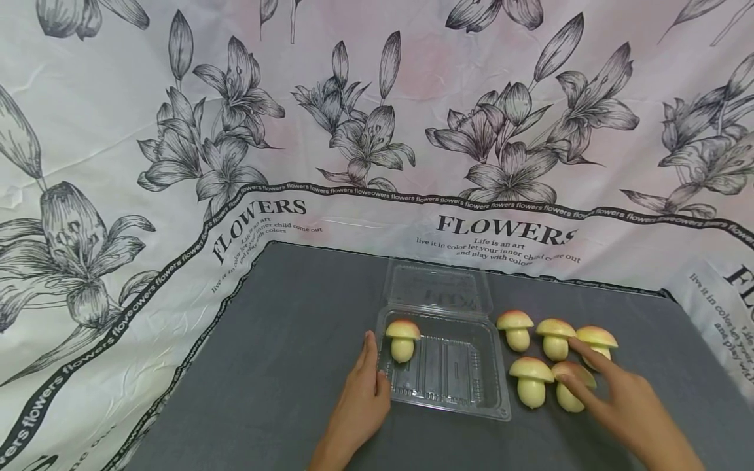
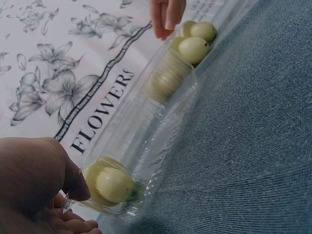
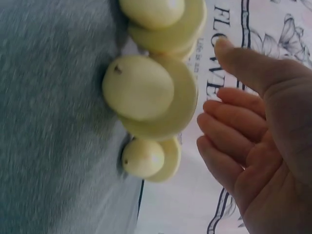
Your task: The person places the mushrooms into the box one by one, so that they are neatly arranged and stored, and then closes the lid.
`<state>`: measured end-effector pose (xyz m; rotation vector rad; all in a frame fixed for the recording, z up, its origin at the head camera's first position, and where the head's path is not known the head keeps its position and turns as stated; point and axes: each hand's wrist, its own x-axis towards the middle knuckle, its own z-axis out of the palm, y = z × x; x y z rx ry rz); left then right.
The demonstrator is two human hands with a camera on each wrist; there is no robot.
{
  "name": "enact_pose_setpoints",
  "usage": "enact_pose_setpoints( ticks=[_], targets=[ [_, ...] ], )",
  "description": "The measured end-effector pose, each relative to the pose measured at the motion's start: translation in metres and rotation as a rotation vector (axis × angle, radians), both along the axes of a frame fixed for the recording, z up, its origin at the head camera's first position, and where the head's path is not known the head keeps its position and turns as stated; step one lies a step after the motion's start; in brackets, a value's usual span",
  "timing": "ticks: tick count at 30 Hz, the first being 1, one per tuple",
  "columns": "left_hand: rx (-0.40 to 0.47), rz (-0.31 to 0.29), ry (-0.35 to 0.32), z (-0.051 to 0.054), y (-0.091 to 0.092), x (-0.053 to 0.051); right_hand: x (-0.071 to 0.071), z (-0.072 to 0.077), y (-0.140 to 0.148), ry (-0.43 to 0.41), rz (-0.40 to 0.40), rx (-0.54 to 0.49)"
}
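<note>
My left hand [image 1: 360,407] pinches the left wall of a clear plastic clamshell box [image 1: 456,369], thumb on the inner side and fingers outside. One toy-like mushroom [image 1: 403,341], with a pale yellow stem and a red-tinged cap, lies in the box's upper left corner. To the right of the box, several matching mushrooms [image 1: 532,383] lie in two rows. Over the right end of these rows hovers my right hand [image 1: 633,400], thumb and fingers apart. In the right wrist view, a gap separates its fingers from the mushrooms [image 3: 139,87], and nothing is in its palm.
The box's hinged lid [image 1: 438,288] lies folded back toward the rear. Dark grey cloth [image 1: 265,366] covers the table. White flower-printed fabric [image 1: 365,216] rises like a wall behind and at both sides.
</note>
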<state>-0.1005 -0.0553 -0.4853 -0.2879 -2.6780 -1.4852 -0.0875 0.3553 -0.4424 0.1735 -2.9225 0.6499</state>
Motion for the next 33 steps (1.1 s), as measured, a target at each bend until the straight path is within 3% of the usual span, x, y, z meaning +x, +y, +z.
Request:
enact_pose_setpoints(
  ticks=[5,13,33],
  targets=[
    [-0.001,0.000,0.006,0.000,0.001,0.000,0.004,-0.005,0.008,-0.002,0.034,0.036],
    [-0.012,0.003,-0.023,-0.002,0.001,-0.002,0.004,-0.010,0.017,-0.165,0.032,0.084],
    [-0.021,0.006,-0.017,-0.003,0.001,-0.002,0.012,-0.021,0.019,-0.105,0.065,0.065]
  ],
)
